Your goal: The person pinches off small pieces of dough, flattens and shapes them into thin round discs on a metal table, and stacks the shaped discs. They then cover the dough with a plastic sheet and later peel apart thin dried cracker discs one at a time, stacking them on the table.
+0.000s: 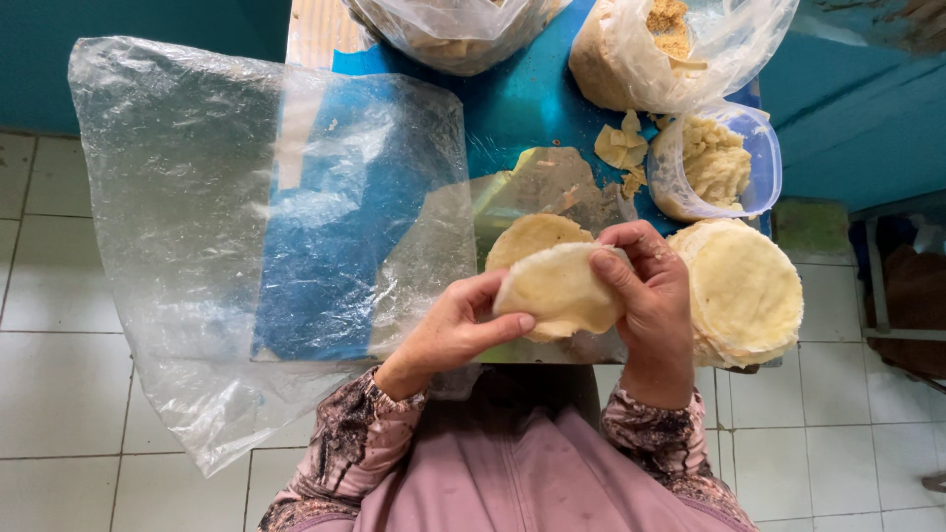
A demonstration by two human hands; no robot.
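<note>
Both of my hands hold one pale round dough wrapper (559, 291) folded over, just above the near edge of the blue table (522, 103). My left hand (448, 335) grips its left side with the thumb laid across the front. My right hand (645, 296) pinches its right edge with the fingers curled over the top. Another flat round wrapper (527, 234) lies on the table right behind the held one. A thick stack of the same wrappers (744, 291) sits to the right of my right hand.
A large clear plastic sheet (256, 227) covers the table's left side and hangs over the edge. A clear tub of crumbly pale filling (714, 163) stands at the back right, with plastic bags of food (641, 49) behind it. White floor tiles (59, 394) lie below.
</note>
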